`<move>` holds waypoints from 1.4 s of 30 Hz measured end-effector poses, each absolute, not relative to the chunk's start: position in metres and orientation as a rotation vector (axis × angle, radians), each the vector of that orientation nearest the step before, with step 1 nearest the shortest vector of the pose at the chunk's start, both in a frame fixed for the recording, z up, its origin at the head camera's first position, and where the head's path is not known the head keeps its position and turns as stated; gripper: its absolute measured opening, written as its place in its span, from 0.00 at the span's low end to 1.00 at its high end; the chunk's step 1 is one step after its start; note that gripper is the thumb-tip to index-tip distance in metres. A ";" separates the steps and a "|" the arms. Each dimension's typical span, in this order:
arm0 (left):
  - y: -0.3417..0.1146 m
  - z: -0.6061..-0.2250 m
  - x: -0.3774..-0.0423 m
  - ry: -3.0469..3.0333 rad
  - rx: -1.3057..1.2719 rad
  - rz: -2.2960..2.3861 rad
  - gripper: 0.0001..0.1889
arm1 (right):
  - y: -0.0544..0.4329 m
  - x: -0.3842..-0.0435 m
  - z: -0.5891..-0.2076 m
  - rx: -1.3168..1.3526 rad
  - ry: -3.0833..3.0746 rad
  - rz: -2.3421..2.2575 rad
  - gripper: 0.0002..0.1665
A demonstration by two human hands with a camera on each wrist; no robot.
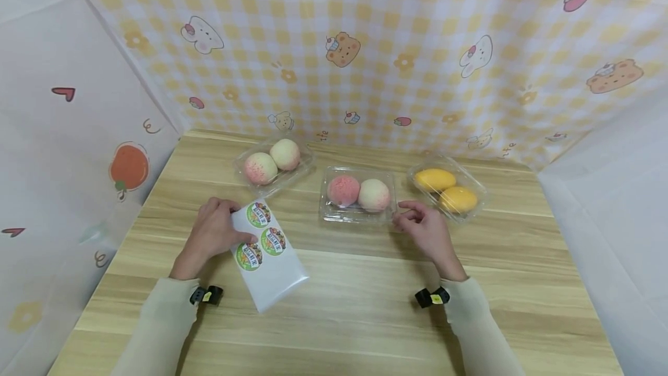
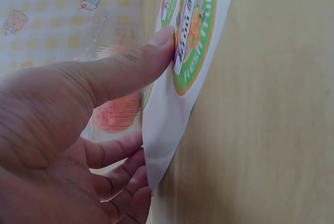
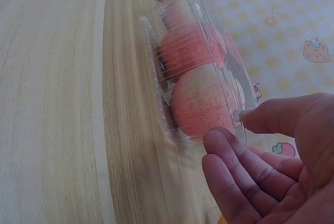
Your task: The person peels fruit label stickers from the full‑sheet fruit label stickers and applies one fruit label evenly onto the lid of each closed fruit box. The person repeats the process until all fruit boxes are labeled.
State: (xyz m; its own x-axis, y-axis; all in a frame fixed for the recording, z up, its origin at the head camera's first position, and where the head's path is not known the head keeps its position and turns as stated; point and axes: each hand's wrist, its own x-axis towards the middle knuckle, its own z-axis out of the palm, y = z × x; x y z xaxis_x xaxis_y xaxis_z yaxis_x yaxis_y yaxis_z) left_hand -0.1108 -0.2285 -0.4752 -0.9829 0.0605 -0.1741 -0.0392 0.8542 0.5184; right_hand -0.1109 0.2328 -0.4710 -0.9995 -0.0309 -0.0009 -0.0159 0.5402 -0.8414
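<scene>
My left hand (image 1: pixel 214 228) grips the upper left edge of a white sheet of stickers (image 1: pixel 276 283), thumb on its face and the other fingers behind. Round green fruit stickers (image 1: pixel 273 241) show on the sheet, which lies tilted above the table. At the middle, a clear plastic box (image 1: pixel 334 216) holds two round peach-like fruits, one pink (image 1: pixel 343 190) and one pale (image 1: pixel 374 195). My right hand (image 1: pixel 425 231) pinches the box's right end; in the right wrist view the thumb (image 3: pixel 271 117) meets the lid's rim and a fingertip (image 3: pixel 215 139) lies against the side.
Back left stands another clear box (image 1: pixel 268 189) with two pale pink fruits (image 1: pixel 261 168). To the right, a third box (image 1: pixel 477 187) contains two yellow mango-like fruits (image 1: pixel 458 199). The wooden table (image 1: pixel 365 318) meets a checked cloth (image 1: pixel 407 91) behind and white cloth at both sides.
</scene>
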 end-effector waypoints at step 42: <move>-0.192 -0.462 -0.091 2.557 0.115 1.346 0.22 | 0.232 -0.111 -0.469 -0.030 2.679 -1.588 0.18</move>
